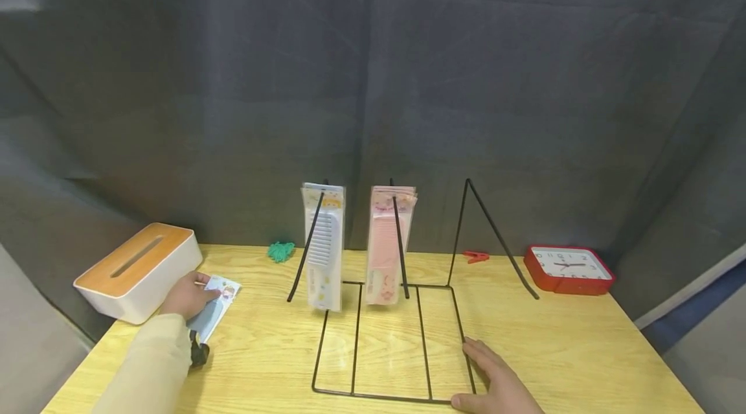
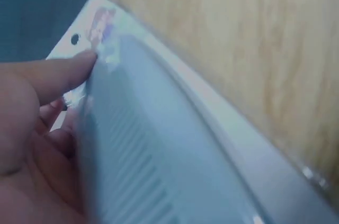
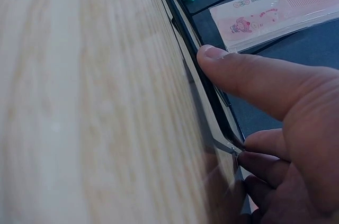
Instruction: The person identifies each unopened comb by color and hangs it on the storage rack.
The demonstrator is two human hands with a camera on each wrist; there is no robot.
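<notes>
My left hand pinches a packaged blue comb by its card end, low over the table at the left. In the left wrist view the thumb lies on the clear wrapper near the card's hang hole, and the comb's teeth show through. The right hand touches the near right corner of a black wire display rack, thumb at the front wire and fingertips at the side wire. From the rack's left hook hangs a packaged light-blue comb; packaged pink combs hang on the middle hook.
A white tissue box with a wooden lid stands at the left, close to my left hand. Toward the back lie a green tangle of string and a red clip. A red clock sits at the right before the dark curtain.
</notes>
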